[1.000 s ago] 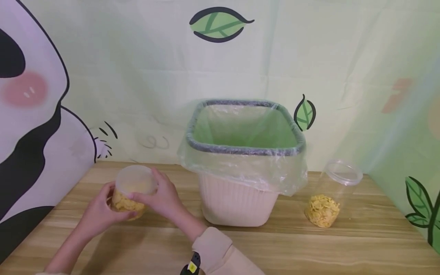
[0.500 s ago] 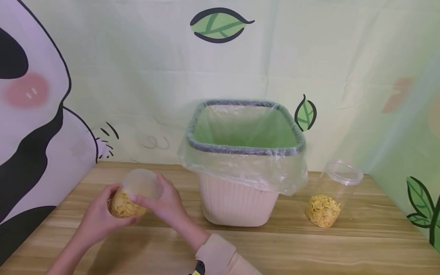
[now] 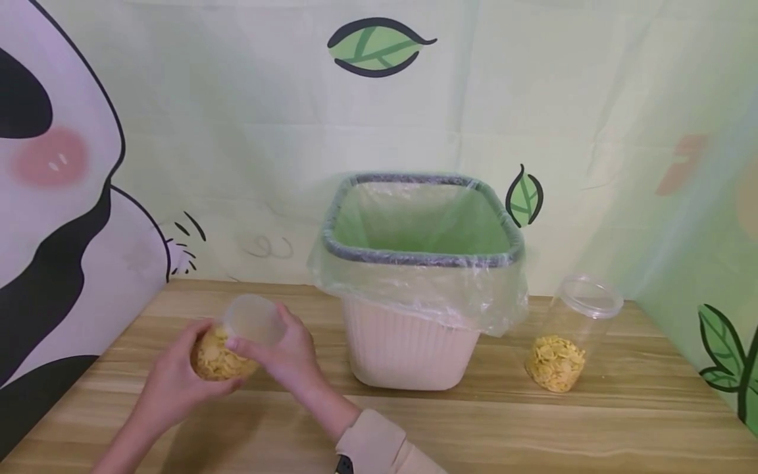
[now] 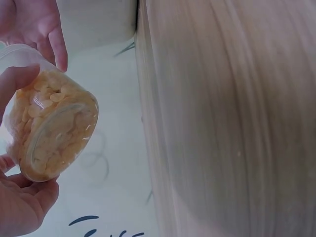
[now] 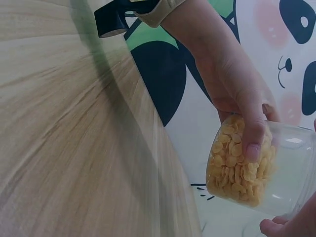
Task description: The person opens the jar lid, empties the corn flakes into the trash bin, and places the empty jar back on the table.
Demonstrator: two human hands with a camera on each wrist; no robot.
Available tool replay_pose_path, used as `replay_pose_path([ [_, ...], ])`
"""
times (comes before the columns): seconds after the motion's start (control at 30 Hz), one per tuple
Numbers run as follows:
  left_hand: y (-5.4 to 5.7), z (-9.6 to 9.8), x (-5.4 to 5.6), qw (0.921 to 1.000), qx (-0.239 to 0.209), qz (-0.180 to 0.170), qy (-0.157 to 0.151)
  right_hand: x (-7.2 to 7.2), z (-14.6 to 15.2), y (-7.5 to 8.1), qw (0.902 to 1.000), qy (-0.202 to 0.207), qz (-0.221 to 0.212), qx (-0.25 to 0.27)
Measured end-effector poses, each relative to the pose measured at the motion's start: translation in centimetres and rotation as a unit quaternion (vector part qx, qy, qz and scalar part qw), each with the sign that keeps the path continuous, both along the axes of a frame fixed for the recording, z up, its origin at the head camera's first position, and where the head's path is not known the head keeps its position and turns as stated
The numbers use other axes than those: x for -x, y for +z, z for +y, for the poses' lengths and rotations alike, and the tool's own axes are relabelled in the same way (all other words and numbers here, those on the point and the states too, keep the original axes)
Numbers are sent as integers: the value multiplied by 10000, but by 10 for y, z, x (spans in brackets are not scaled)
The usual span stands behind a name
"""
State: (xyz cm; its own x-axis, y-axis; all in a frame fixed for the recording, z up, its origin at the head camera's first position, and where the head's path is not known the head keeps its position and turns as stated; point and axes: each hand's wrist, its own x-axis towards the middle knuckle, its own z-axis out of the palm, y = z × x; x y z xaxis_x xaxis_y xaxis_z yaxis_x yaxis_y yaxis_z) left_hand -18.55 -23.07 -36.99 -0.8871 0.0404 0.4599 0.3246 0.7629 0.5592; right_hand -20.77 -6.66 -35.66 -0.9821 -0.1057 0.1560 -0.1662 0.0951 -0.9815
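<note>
A clear plastic jar (image 3: pixel 220 359) partly filled with yellow corn flakes is held between both hands at the left of the head view. My left hand (image 3: pixel 168 378) grips its lower body, thumb and fingers around the flakes. At the upper end, the fingers of my right hand (image 3: pixel 293 352) hold the rim around a translucent lid (image 3: pixel 256 320). The left wrist view shows the underside of the jar (image 4: pixel 57 133), tilted and off the table. In the right wrist view, the flakes lie at the base end, and the right hand (image 5: pixel 296 222) shows only partly.
A pale ribbed bin (image 3: pixel 408 349) with a clear plastic liner (image 3: pixel 426 289) over its dark rim stands mid-table. Right of it is another clear jar (image 3: pixel 559 355) with flakes at the bottom. Behind the wooden table (image 3: pixel 533 434) hangs a printed cloth backdrop (image 3: pixel 237 164).
The jar has tipped further, its lid end leaning right toward the bin. Both hands have shifted slightly right with it, keeping hold. The bin and the other jar stay put.
</note>
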Motion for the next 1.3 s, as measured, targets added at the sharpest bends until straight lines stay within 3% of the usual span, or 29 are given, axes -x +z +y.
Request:
replay_pose_path([
  [0.47,0,6,-3,9995,138,287,61,-2,3,0,9990,-346,-96,264],
  [0.77,3,8,-4,9997,220,111,49,-1,3,0,9967,-569,-38,574],
  [1.3,2,7,-5,9991,230,342,12,-3,4,1,9949,-543,-34,848],
])
